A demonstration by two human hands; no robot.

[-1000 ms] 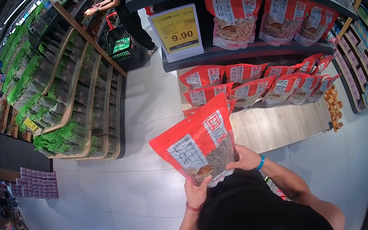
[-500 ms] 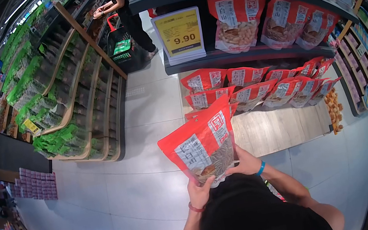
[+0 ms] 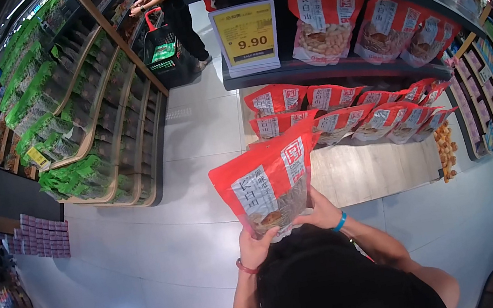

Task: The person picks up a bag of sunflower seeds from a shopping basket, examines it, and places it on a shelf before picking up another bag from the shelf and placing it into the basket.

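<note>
Both my hands hold up a red and clear bag of sunflower seeds [image 3: 267,180] in front of my chest, its printed face turned toward me. My left hand [image 3: 257,247] grips the lower left corner, thumb on the front. On the lower right side, my right hand [image 3: 319,208] is closed round the bag's edge with its thumb over the front. The fingers behind the bag are hidden. Just beyond it, rows of similar red bags [image 3: 338,123] stand on a low wooden platform [image 3: 385,174].
A dark shelf [image 3: 337,72] with more red bags and a yellow 9.90 price sign [image 3: 246,36] rises ahead. Green-topped packages fill a curved rack [image 3: 96,139] at left. Farther back, a person [image 3: 177,20] stands beside a black shopping basket [image 3: 163,57]. Stacked pink boxes [image 3: 42,236] sit on the floor.
The bag and both hands have shifted very slightly, the left hand a little up and leftward. The view has tilted a bit. Both hands keep their hold.
</note>
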